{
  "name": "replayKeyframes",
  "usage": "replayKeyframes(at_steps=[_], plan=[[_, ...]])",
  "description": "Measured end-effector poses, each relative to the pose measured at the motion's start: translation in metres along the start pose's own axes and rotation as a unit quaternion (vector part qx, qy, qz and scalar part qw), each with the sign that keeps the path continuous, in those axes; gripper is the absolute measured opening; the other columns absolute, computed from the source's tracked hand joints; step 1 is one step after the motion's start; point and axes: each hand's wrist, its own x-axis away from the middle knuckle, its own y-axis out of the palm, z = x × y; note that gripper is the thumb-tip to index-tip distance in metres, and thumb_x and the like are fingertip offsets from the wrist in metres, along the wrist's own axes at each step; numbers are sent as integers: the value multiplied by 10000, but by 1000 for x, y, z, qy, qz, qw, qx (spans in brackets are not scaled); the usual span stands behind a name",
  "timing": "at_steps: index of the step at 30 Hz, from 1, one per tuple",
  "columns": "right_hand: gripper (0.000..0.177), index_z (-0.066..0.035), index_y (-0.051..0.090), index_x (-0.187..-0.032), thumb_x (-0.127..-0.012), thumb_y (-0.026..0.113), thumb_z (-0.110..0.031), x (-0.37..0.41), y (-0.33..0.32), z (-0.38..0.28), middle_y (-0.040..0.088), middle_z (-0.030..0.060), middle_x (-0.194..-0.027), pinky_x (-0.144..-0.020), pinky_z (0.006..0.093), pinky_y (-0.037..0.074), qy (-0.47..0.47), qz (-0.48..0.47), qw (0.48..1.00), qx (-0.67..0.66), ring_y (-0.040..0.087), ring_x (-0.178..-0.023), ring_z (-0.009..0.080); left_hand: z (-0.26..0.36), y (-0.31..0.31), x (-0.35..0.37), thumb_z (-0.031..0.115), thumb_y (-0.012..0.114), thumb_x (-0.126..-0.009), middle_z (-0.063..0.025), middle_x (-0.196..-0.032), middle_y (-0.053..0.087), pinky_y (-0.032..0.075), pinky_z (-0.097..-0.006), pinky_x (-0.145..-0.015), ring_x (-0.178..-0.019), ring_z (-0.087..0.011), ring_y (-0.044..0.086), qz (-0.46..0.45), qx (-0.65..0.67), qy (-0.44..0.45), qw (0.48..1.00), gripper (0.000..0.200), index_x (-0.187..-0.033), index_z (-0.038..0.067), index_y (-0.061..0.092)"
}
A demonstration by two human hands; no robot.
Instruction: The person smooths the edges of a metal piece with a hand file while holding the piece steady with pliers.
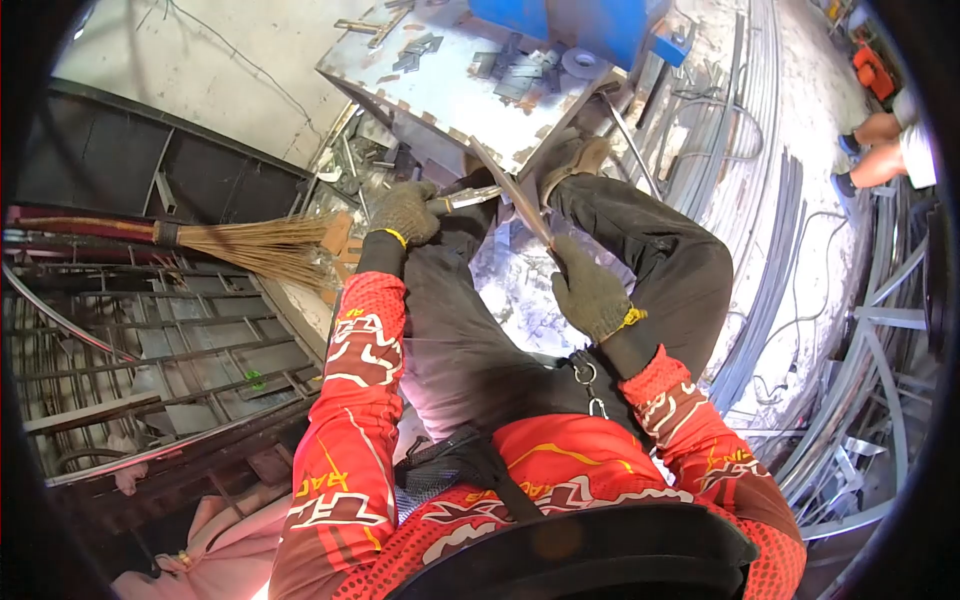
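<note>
My left hand (405,213), in a dark knit glove with a yellow cuff edge, is closed around a short light metal piece (472,197) that points right. My right hand (590,290), gloved the same way, grips the lower end of a long flat metal bar (513,190). The bar slants up and left, crossing the tip of the short piece between my knees. Whether the two touch is hard to tell. Just beyond my hands is a metal-topped table (440,85) with small dark metal plates (525,78) and a round disc (584,63) on it.
A straw broom (250,243) lies at the left, above a metal grid (150,350). Long metal strips (775,260) run along the floor at the right. Another person's legs (880,145) show at the upper right. A blue object (570,20) stands on the table.
</note>
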Motion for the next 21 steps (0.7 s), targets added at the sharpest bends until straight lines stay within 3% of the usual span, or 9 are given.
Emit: replayKeyframes(at_steps=[2, 4, 5, 9, 13, 17, 21], plan=[[447, -89, 500, -1356, -937, 604, -202, -2, -2, -2, 681, 269, -1128, -846, 578, 529, 55, -35, 998, 10, 664, -991, 499, 2, -1, 2, 250, 674, -833, -210, -1173, 728, 544, -494, -963, -1103, -417, 693, -3, -2, 3, 1000, 356, -1169, 187, 773], [434, -134, 496, -1378, -957, 567, -213, -37, 5, -3, 704, 247, -1012, -781, 576, 557, -13, 10, 1000, -12, 690, -938, 479, 2, -1, 3, 252, 672, -832, -207, -1161, 731, 545, -491, -961, -1101, -420, 693, 4, 22, 9, 1000, 341, -1150, 185, 775], [430, -119, 498, -1376, -958, 551, -206, -58, -8, -20, 702, 264, -1053, -812, 589, 543, 20, -37, 999, 4, 684, -965, 487, 4, -2, 3, 252, 672, -832, -207, -1161, 731, 545, -491, -961, -1101, -420, 693, 9, 22, 11, 1000, 341, -1150, 185, 775], [391, -111, 494, -1372, -1006, 493, -248, -102, -7, -28, 695, 307, -1066, -870, 585, 520, -35, -3, 999, -8, 666, -984, 527, -1, 3, 4, 251, 674, -830, -203, -1127, 739, 548, -476, -955, -1100, -405, 695, 16, 19, -4, 1000, 334, -1133, 157, 775], [474, -139, 468, -1413, -994, 560, -340, -56, -30, -21, 694, 322, -1061, -862, 580, 516, 73, 29, 990, -121, 664, -1004, 530, -9, 12, -2, 231, 678, -813, -196, -1132, 740, 552, -468, -948, -1094, -388, 698, 39, 11, 25, 999, 362, -1152, 137, 766], [515, -156, 456, -1439, -965, 615, -281, 9, -14, 32, 697, 310, -1093, -859, 572, 518, 70, 128, 981, -125, 664, -1017, 533, -11, 16, 2, 207, 680, -793, -203, -1113, 737, 551, -480, -928, -1070, -400, 699, 65, 34, 34, 997, 348, -1119, 116, 760], [535, -125, 449, -1439, -943, 640, -192, 17, -12, 43, 678, 302, -1162, -877, 554, 519, 40, 231, 964, -129, 651, -1081, 527, -13, 12, 6, 180, 688, -810, -234, -1054, 721, 550, -466, -890, -1020, -403, 701, 87, 93, 68, 990, 285, -1073, 82, 739]])
